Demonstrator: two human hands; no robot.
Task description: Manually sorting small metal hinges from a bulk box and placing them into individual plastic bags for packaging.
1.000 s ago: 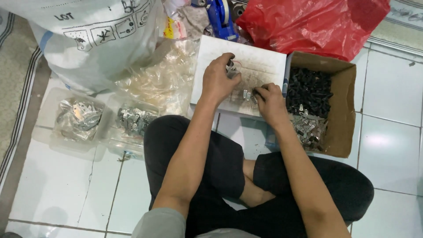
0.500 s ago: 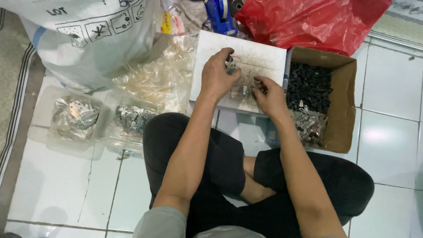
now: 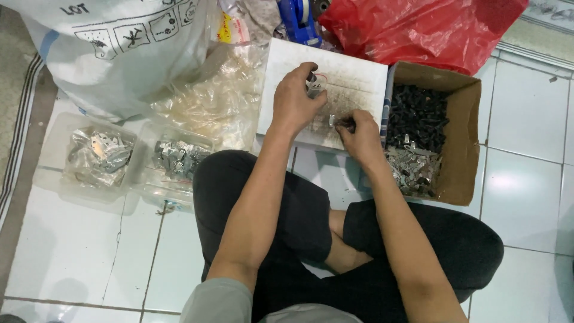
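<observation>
Both hands pinching small parts over a white board, the person sitting cross-legged on the tiled floor.

The left hand has its fingers curled tight round a small metal piece with a thin red wire, held just above the white board; the right hand has its fingertips pressed narrow on a small dark part touching the board's near edge, and a little metal clip lies between the two hands. Just beyond the right fingers stands a cardboard box of black pieces and silvery clips. Out past the left fingers lie crumpled clear bags and two clear tubs of metal parts. Farther off sit a white sack and a red plastic bag.
</observation>
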